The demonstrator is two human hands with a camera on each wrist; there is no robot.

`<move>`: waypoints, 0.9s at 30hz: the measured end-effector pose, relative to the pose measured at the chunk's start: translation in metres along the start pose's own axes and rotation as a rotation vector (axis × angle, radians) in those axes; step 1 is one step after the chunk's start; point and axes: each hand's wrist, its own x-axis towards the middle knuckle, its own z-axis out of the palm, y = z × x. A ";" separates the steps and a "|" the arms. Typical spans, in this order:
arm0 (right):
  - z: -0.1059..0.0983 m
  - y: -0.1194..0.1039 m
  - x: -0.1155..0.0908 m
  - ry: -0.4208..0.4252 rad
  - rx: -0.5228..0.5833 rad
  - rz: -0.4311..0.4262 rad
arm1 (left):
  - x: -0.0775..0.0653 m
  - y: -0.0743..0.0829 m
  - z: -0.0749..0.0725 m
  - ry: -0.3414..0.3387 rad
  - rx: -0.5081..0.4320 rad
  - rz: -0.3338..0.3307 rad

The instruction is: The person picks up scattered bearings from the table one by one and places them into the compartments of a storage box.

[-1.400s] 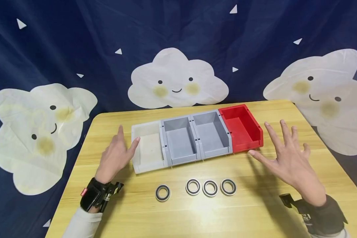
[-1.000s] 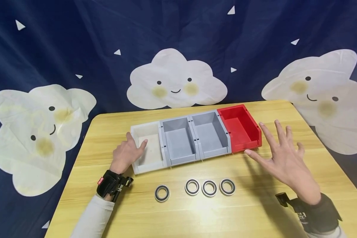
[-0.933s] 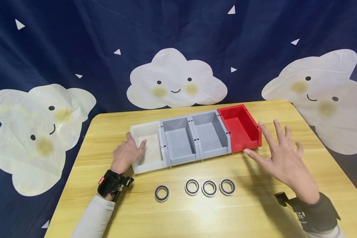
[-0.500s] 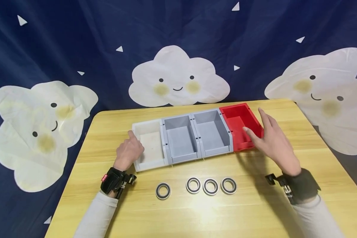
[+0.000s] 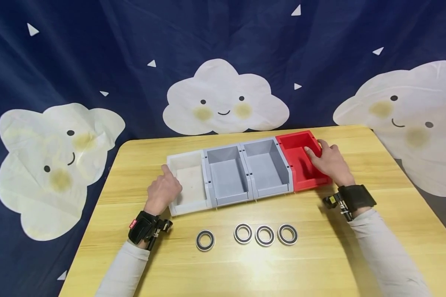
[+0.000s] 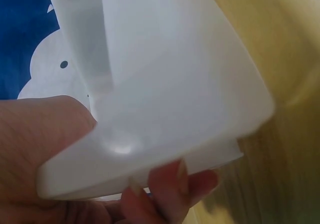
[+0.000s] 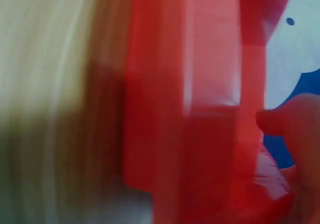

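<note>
A row of joined bins stands across the table: a white bin point(image 5: 188, 185) at the left, two grey bins point(image 5: 228, 179) point(image 5: 264, 171), and a red bin point(image 5: 299, 159) at the right. My left hand point(image 5: 168, 183) grips the white bin's left wall. The left wrist view shows that white bin point(image 6: 165, 73) close up, with my thumb point(image 6: 45, 134) and fingers point(image 6: 172, 186) clamped on its edge. My right hand point(image 5: 319, 152) pinches the red bin's right wall, thumb inside. The right wrist view is blurred, showing the red bin point(image 7: 200, 108) and one finger point(image 7: 295, 129).
Several black-rimmed metal rings point(image 5: 265, 235) lie in a line on the wooden table point(image 5: 319, 255) in front of the bins, one ring point(image 5: 205, 240) set apart to the left. A dark blue curtain with white clouds point(image 5: 224, 99) hangs behind.
Both hands have come in from the sides of the bin row. The left hand took hold of the white bin's wall, then the right hand closed on the red bin's wall.
</note>
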 end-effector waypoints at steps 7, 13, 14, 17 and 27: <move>0.011 0.007 0.004 0.089 0.019 -0.035 | 0.000 0.002 0.003 0.000 0.002 -0.012; 0.012 0.006 0.001 0.091 0.024 -0.036 | 0.000 0.002 0.000 0.001 0.000 -0.015; 0.011 0.006 0.000 0.083 0.026 -0.030 | 0.001 0.002 0.000 0.002 0.000 -0.013; 0.010 0.006 -0.003 0.073 0.024 -0.014 | 0.002 0.002 0.000 0.002 0.007 -0.013; 0.013 0.006 -0.023 0.103 0.027 0.004 | 0.006 -0.002 -0.002 -0.036 0.001 0.016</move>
